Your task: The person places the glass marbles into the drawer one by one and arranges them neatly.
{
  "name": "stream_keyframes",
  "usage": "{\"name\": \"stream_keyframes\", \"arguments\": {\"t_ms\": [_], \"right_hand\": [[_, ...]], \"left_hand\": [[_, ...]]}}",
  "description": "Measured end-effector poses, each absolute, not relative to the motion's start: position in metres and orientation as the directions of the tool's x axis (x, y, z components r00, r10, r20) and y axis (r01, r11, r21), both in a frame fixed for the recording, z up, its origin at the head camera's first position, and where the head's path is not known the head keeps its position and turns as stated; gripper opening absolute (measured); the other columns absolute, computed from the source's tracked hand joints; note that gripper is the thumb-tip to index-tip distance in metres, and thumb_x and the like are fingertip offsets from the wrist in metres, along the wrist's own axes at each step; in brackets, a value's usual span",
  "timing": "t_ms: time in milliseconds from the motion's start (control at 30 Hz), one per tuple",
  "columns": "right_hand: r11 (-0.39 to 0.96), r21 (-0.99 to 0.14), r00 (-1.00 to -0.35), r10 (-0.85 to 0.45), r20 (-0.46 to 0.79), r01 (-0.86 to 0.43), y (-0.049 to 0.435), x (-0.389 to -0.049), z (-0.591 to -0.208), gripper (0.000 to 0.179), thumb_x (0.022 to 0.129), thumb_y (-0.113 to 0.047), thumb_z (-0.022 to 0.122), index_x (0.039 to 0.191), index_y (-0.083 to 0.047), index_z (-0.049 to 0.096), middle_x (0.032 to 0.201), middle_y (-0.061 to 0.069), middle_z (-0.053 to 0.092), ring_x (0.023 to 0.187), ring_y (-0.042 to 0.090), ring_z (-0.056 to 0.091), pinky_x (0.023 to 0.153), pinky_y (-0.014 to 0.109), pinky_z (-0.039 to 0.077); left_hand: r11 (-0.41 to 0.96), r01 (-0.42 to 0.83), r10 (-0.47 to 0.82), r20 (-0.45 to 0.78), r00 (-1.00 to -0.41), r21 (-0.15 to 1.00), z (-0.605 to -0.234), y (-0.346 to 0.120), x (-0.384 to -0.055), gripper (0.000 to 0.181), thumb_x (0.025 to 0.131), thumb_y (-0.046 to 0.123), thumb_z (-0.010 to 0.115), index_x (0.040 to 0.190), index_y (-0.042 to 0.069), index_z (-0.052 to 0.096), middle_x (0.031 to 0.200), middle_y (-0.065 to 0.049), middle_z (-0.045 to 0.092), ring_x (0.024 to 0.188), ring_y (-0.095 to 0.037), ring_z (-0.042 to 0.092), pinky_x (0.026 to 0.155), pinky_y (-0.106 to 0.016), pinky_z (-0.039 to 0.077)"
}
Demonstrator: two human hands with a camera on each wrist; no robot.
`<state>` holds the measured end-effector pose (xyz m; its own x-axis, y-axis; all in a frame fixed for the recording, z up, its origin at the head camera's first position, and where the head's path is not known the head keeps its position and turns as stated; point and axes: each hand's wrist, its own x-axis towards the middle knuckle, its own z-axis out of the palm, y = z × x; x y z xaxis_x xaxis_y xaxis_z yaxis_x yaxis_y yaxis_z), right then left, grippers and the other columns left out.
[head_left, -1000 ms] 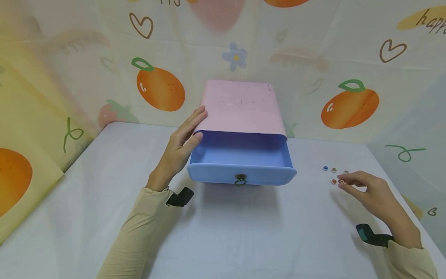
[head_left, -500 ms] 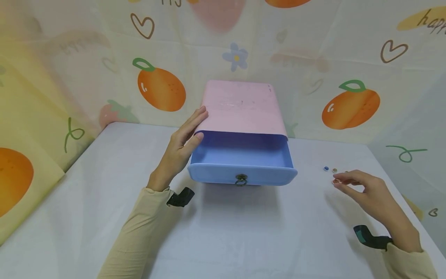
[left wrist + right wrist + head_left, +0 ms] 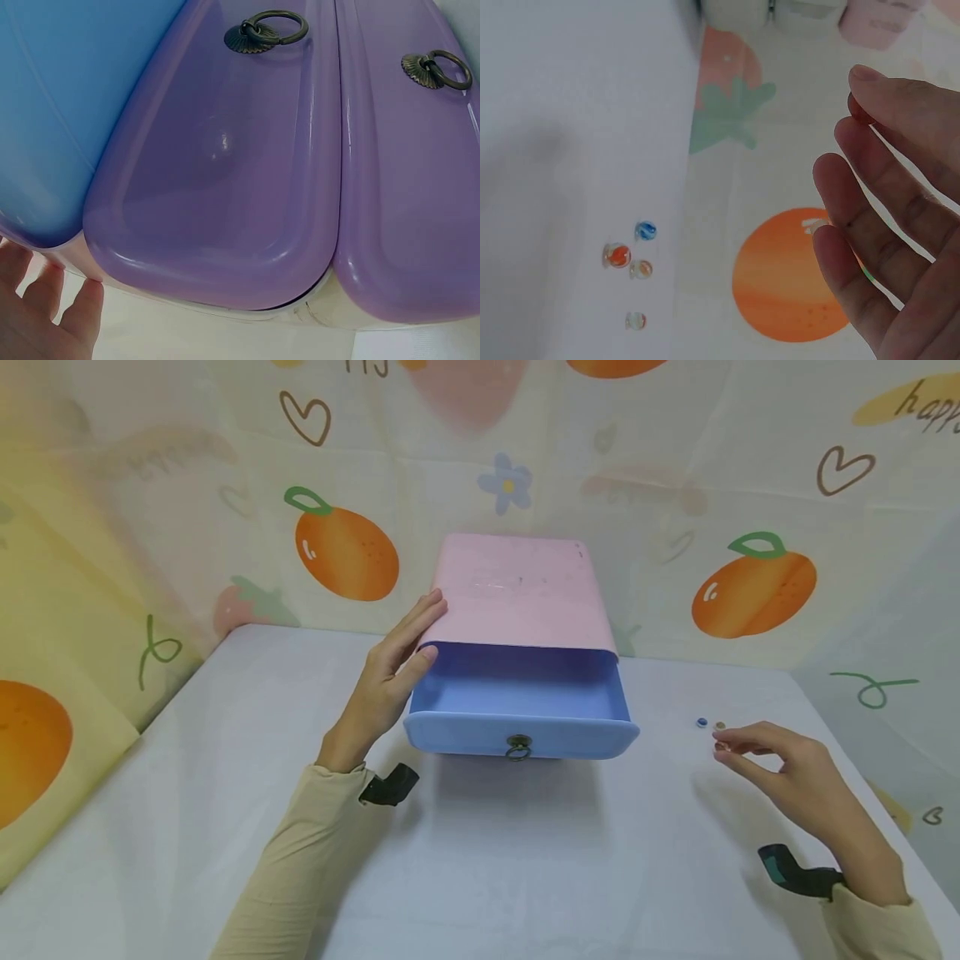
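Observation:
A pink drawer cabinet stands at the middle, its blue top drawer pulled out. My left hand rests on the cabinet's left side, fingers along the wall and thumb by the front edge. In the left wrist view its fingertips touch the side near two closed purple drawers. My right hand pinches a red marble between thumb and forefinger, above the table at the right. Close by lie a blue marble, an orange-red marble and a couple of pale marbles.
A white cloth covers the table. Fruit-printed curtain hangs behind it and at both sides. Brass ring pulls hang on the drawer fronts.
My right hand, with the marble in its pinch, has shifted slightly left and up, now overlapping more of the loose marbles in the head view. My left hand and the cabinet stay put.

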<state>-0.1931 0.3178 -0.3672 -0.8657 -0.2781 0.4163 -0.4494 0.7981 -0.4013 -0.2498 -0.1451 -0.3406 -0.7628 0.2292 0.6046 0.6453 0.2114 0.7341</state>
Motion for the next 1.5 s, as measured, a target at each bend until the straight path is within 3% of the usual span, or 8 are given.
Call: {"name": "stream_keyframes", "arguments": {"t_ms": [133,500,667,900,1267,1500], "right_hand": [[0.783,-0.386,-0.837,-0.295,0.461,-0.488,0.313,-0.194,-0.364,0.027,0.079,-0.005,0.081,0.105,-0.011,0.075,0.094,-0.02,0.069,0.086,-0.024,0.051,0.077,-0.004,0.042],[0.776,-0.362,-0.821,-0.329,0.466,-0.517,0.291,-0.201,-0.344,0.027,0.082,-0.007,0.079,0.108,-0.01,0.073,0.093,0.003,0.075,0.085,-0.019,0.053,0.073,0.001,0.044],[0.757,-0.372,-0.814,-0.349,0.465,-0.537,0.283,-0.205,-0.337,0.026,0.082,-0.006,0.078,0.108,-0.01,0.073,0.094,0.004,0.076,0.079,-0.014,0.056,0.064,0.006,0.048],[0.733,-0.381,-0.799,-0.365,0.478,-0.563,0.276,-0.208,-0.331,0.027,0.081,-0.001,0.078,0.107,-0.007,0.073,0.095,0.006,0.075,0.083,-0.017,0.054,0.053,0.013,0.05],[0.719,-0.396,-0.794,-0.363,0.487,-0.571,0.264,-0.212,-0.32,0.028,0.08,-0.001,0.079,0.106,-0.009,0.074,0.095,0.004,0.075,0.087,-0.019,0.053,0.045,0.016,0.049],[0.698,-0.34,-0.738,-0.403,0.541,-0.63,0.257,-0.216,-0.313,0.032,0.075,0.002,0.081,0.104,-0.01,0.075,0.093,0.0,0.074,0.088,-0.016,0.054,0.044,0.013,0.045]], "left_hand": [[0.211,0.648,0.228,0.607,-0.761,0.732,-0.341,-0.146,-0.25,0.049,0.1,0.009,0.047,0.149,0.011,0.046,0.161,0.003,0.036,0.154,-0.021,0.023,0.126,-0.032,0.022],[0.203,0.651,0.231,0.61,-0.758,0.732,-0.342,-0.145,-0.251,0.049,0.1,0.01,0.047,0.149,0.012,0.046,0.161,0.003,0.036,0.154,-0.017,0.023,0.126,-0.032,0.022],[0.204,0.65,0.23,0.61,-0.758,0.732,-0.342,-0.145,-0.251,0.049,0.1,0.01,0.047,0.149,0.012,0.046,0.161,0.003,0.036,0.154,-0.02,0.022,0.126,-0.031,0.022],[0.209,0.651,0.227,0.611,-0.758,0.729,-0.343,-0.145,-0.25,0.049,0.1,0.009,0.047,0.149,0.012,0.046,0.161,0.004,0.036,0.153,-0.013,0.023,0.125,-0.031,0.022],[0.206,0.653,0.229,0.613,-0.757,0.729,-0.343,-0.144,-0.252,0.049,0.1,0.01,0.047,0.149,0.013,0.046,0.161,0.004,0.036,0.153,-0.011,0.024,0.125,-0.031,0.023],[0.213,0.65,0.226,0.61,-0.759,0.73,-0.343,-0.144,-0.252,0.049,0.1,0.01,0.047,0.149,0.012,0.046,0.161,0.004,0.036,0.152,-0.009,0.024,0.125,-0.031,0.023]]}}
